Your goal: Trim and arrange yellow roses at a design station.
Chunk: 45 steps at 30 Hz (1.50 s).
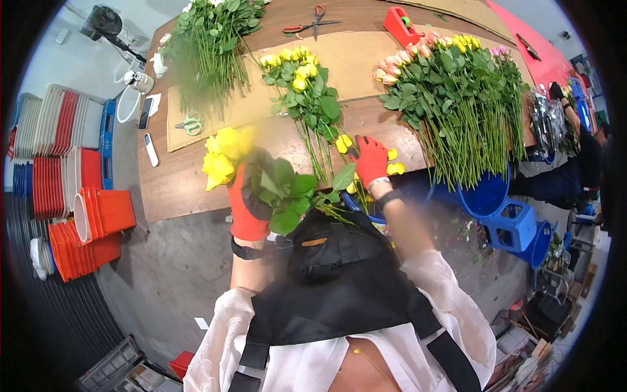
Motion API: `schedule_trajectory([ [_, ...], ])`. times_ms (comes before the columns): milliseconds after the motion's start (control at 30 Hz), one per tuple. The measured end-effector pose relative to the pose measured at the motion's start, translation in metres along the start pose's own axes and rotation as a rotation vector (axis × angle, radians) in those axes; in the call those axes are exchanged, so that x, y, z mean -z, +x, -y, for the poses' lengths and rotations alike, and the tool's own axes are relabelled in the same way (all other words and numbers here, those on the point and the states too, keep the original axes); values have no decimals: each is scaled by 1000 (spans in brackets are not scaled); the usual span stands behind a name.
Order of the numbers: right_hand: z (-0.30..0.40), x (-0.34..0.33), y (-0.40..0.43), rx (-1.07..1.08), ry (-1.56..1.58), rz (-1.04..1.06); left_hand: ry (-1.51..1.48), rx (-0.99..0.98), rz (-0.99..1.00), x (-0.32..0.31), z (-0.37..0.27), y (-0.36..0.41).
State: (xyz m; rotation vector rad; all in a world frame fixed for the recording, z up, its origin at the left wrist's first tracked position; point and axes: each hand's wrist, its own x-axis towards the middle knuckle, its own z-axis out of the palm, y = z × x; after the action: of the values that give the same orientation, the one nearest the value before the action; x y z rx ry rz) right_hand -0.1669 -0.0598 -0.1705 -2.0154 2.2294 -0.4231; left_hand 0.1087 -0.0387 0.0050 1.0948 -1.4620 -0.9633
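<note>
My left hand (251, 201), in a red and black work glove, is closed around the stems of several yellow roses (221, 156). Their leaves hang to its right, and the stem ends point toward my apron. My right hand (371, 159), gloved in red, is at the table's front edge among loose yellow petals (396, 168). Whether its fingers pinch a petal cannot be told. Beyond my hands a smaller bunch of yellow roses (304, 73) lies on the table. Pink and yellow roses (455, 73) form a large pile at the right, their stems over the edge.
Green-handled scissors (192, 123), red-handled shears (316, 23) and a red tape dispenser (400, 25) lie on the table (186, 196). Leafy white flowers (210, 49) are at the back left. Blue buckets (482, 196) stand below the right edge; a co-worker's arm (572, 117) is far right.
</note>
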Motion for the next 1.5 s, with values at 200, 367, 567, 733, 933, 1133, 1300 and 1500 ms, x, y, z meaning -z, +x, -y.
schedule_trajectory([
  [200, 1, -46, 22, 67, -214, 111, -328, 404, -152, -6, -7, 2],
  [367, -15, -32, 36, -157, 257, -140, -477, 414, -169, -10, -12, 21],
  [567, -5, 33, -4, -167, 827, -208, 179, -80, -160, -21, 18, 43],
  [733, 20, 98, -65, 40, 767, -229, -67, -18, -151, -30, 46, 61],
  [933, 8, 100, -97, 89, 560, -221, 630, -375, 158, -28, -14, 46],
  [1133, 4, 122, -99, 125, 582, -84, 642, -285, 237, -42, -13, 26],
  [1300, 6, 185, -65, 12, 922, -220, 524, -397, 192, -53, 16, 8],
  [1500, 62, 292, -29, 287, 876, -248, -584, 184, 487, -71, -24, 4],
])
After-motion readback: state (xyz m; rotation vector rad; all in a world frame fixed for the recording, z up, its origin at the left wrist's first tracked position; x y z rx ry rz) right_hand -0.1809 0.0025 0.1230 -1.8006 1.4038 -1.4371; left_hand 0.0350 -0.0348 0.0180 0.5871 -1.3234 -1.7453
